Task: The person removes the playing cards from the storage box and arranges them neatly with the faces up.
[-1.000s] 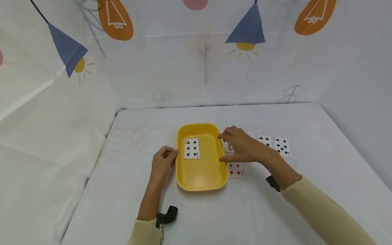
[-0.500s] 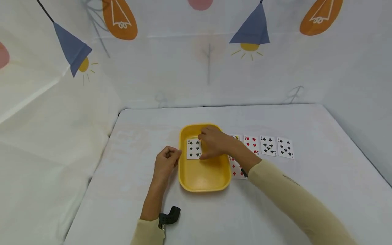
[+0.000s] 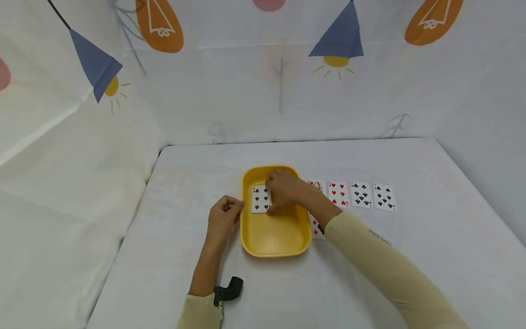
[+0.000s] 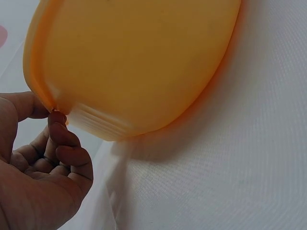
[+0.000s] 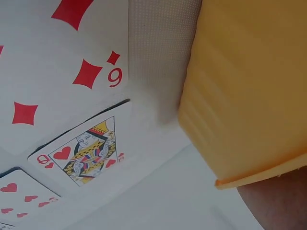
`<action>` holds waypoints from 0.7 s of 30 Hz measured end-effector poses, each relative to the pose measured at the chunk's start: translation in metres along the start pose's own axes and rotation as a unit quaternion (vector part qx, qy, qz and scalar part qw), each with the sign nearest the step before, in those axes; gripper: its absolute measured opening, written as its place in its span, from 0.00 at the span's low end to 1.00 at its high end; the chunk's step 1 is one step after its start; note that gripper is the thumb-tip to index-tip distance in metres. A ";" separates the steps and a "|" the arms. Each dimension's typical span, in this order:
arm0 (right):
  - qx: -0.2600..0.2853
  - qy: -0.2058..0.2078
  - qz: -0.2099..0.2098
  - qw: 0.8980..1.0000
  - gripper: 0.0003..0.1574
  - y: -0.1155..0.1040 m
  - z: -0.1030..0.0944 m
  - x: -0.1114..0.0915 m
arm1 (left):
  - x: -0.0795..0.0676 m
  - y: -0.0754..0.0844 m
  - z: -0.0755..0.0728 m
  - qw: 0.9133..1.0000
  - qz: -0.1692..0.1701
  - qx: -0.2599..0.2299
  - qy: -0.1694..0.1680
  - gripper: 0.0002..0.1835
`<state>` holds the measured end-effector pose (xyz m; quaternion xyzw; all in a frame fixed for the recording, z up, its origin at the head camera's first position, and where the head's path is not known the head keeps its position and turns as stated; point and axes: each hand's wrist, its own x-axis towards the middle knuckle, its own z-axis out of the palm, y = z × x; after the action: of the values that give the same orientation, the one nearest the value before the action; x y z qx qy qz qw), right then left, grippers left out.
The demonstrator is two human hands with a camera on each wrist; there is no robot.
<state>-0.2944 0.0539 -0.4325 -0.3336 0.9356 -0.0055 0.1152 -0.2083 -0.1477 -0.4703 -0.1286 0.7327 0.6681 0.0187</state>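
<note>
A yellow tray (image 3: 275, 237) lies on the table with a six of spades playing card (image 3: 259, 199) face up inside it. My left hand (image 3: 223, 217) pinches the tray's left rim between thumb and forefinger, which the left wrist view confirms close up. Reaching over the right rim, my right hand (image 3: 285, 188) holds the card at its right side, fingers by the upper corner and thumb by the lower one. In the right wrist view the tray wall (image 5: 249, 96) hides most of that hand.
Right of the tray runs a row of cards: queen of hearts (image 3: 315, 184), six of hearts (image 3: 339, 194), seven of clubs (image 3: 361, 195) and seven of spades (image 3: 384, 197). A six of diamonds (image 3: 315, 230) lies below, partly under the right forearm.
My right hand has moved left from the tray's right rim into the tray and onto the six of spades. The left hand stays on the rim.
</note>
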 end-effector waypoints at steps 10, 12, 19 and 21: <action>0.025 0.042 -0.004 0.999 0.54 0.010 -0.023 -0.031 | 0.001 0.001 0.002 1.000 -0.007 0.012 0.003 0.09; 0.037 0.054 -0.001 0.998 0.55 0.012 -0.028 -0.043 | 0.001 0.000 0.002 1.000 -0.008 0.011 0.002 0.10; 0.056 0.096 0.009 0.994 0.53 0.038 -0.033 -0.094 | 0.003 -0.002 0.002 1.000 -0.008 0.010 0.001 0.10; 0.055 0.107 0.008 0.993 0.53 0.047 -0.030 -0.110 | 0.003 -0.002 0.003 1.000 -0.011 0.014 0.001 0.10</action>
<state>-0.2478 0.1568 -0.3837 -0.3170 0.9435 -0.0914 0.0326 -0.2116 -0.1459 -0.4730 -0.1366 0.7407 0.6572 0.0273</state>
